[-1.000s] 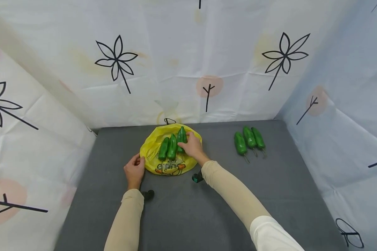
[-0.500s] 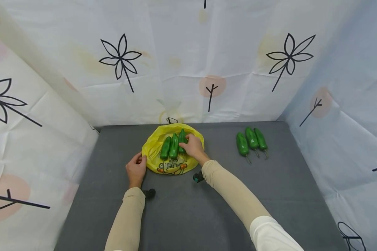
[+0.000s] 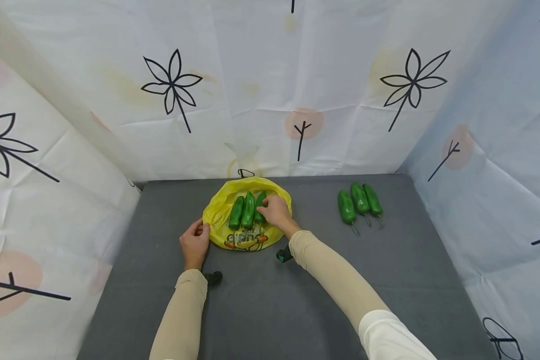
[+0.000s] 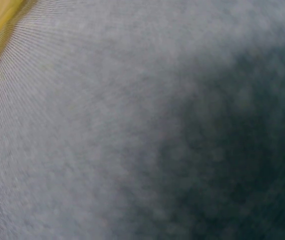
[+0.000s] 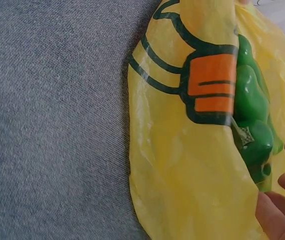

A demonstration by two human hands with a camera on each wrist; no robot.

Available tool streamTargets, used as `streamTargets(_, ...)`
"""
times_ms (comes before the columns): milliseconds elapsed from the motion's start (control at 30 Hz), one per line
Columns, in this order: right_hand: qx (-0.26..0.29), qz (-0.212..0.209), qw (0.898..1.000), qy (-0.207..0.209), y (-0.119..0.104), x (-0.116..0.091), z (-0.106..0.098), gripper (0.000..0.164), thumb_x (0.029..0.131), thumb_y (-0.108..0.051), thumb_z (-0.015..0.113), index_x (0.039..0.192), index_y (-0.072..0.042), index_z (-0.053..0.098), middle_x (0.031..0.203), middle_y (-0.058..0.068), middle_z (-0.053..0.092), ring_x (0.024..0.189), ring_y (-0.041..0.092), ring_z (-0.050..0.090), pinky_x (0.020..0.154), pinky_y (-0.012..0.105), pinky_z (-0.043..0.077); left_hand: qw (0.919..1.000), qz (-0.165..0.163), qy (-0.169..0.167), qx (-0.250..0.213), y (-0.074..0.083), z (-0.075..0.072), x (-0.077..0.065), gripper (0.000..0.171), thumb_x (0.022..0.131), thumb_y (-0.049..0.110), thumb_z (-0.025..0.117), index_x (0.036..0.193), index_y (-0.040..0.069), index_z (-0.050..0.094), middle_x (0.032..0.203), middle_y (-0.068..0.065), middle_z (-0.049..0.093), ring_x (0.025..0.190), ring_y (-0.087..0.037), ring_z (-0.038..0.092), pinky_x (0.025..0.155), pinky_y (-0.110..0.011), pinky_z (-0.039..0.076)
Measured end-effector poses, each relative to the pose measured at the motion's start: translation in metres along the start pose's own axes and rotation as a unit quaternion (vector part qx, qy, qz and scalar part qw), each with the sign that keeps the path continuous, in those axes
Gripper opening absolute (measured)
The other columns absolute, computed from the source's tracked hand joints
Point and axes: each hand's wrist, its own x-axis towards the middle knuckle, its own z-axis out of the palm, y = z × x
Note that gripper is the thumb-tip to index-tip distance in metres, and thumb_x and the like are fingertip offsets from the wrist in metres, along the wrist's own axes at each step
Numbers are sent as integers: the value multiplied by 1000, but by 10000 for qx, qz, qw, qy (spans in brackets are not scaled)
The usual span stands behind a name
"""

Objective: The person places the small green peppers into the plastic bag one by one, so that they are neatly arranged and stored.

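Head view: the yellow plastic bag [image 3: 217, 212] lies on the grey table [image 3: 324, 285], with three green chili peppers [image 3: 248, 210] side by side in its mouth. Three loose peppers [image 3: 359, 197] lie well apart, at right. The left hand [image 3: 194, 247] pinches the bag's left rim; a slackened pinch could let the mouth fold inward. The right hand [image 3: 276, 212], fingers bent, is at the rightmost bagged pepper; grip or mere touch is unclear.

Left wrist view: bag edge and tabletop only; no hand visible.

Right wrist view: a pepper stem [image 5: 243, 135] lies at the near rim, fingertips spaced beside. Caution: film snagging on stem or finger may drag the bag and disturb the row.
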Motion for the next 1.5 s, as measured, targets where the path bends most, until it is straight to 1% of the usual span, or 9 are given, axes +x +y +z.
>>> streamTargets(233, -111, -514, 9986, -34, -1, -1, -8, 39, 100, -24, 65, 135, -6, 65, 132, 11, 69, 80, 23, 70, 80, 38, 56, 10000, -9, -11, 5, 3, 0, -1, 25, 92, 20, 70, 114, 10, 79, 88, -14, 77, 68, 6, 56, 65, -4, 41)
streamTargets(367, -571, -956, 9936, 185, -3, -2, -15, 38, 101, -24, 64, 134, -5, 66, 134, 11, 67, 106, 28, 68, 95, 43, 54, 10000, -57, 39, -18, 3, 0, 0, 25, 93, 22, 71, 113, 9, 80, 87, -16, 77, 66, 7, 55, 64, -6, 41)
streamTargets(467, -1252, -1335, 9820, 466, -4, -3, -20, 36, 103, -26, 61, 131, -6, 66, 133, 12, 64, 125, 29, 58, 106, 43, 48, 9999, -41, 112, 29, 3, 1, 0, 25, 94, 23, 72, 110, 7, 80, 86, -17, 77, 65, 9, 54, 64, -6, 40)
streamTargets(600, -2139, -1730, 9576, 860, -2, -6, -28, 38, 103, -31, 60, 135, -9, 62, 140, 10, 59, 134, 30, 51, 110, 45, 45, 9999, -44, 123, 62, 3, 0, 0, 26, 94, 26, 72, 108, 6, 80, 86, -17, 78, 65, 11, 53, 64, -6, 40)
streamTargets(767, -2771, -1826, 9382, 983, 2, -8, -35, 51, 101, -38, 62, 147, -18, 53, 158, 7, 45, 147, 31, 40, 117, 52, 38, 9999, -56, 65, 68, 4, -1, 0, 27, 94, 27, 73, 108, 6, 80, 87, -16, 78, 66, 10, 54, 64, -4, 39)
streamTargets(867, -3028, -1716, 9329, 926, 6, -8, -38, 59, 102, -45, 59, 154, -22, 45, 164, 6, 37, 152, 32, 32, 123, 55, 29, 9999, -30, 31, 133, 3, 0, 0, 27, 94, 27, 72, 109, 6, 80, 88, -15, 78, 66, 10, 54, 64, -4, 39)
streamTargets(1100, -2993, -1367, 9408, 810, 18, -9, -43, 77, 100, -61, 51, 163, -25, 27, 171, 11, 19, 158, 40, 16, 125, 63, 12, 9995, 34, 76, 309, 1, 0, -1, 25, 96, 26, 69, 108, 7, 80, 86, -14, 78, 67, 4, 54, 64, -5, 38)
streamTargets(1300, -3067, -1202, 9405, 835, 29, -11, -51, 84, 96, -71, 46, 164, -27, 22, 172, 13, 9, 159, 43, 6, 124, 67, 6, 9993, 7, 24, 363, 4, -1, -1, 25, 98, 24, 66, 109, 6, 79, 89, -15, 77, 70, -7, 57, 66, -9, 38)
streamTargets(1500, -3070, -1115, 9429, 657, 39, -10, -56, 87, 96, -74, 42, 165, -31, 13, 173, 14, 2, 159, 43, 1, 124, 68, 2, 9995, -63, -19, 310, 10, -4, -3, 25, 98, 21, 65, 110, 5, 79, 91, -16, 78, 70, -3, 57, 67, -11, 40)
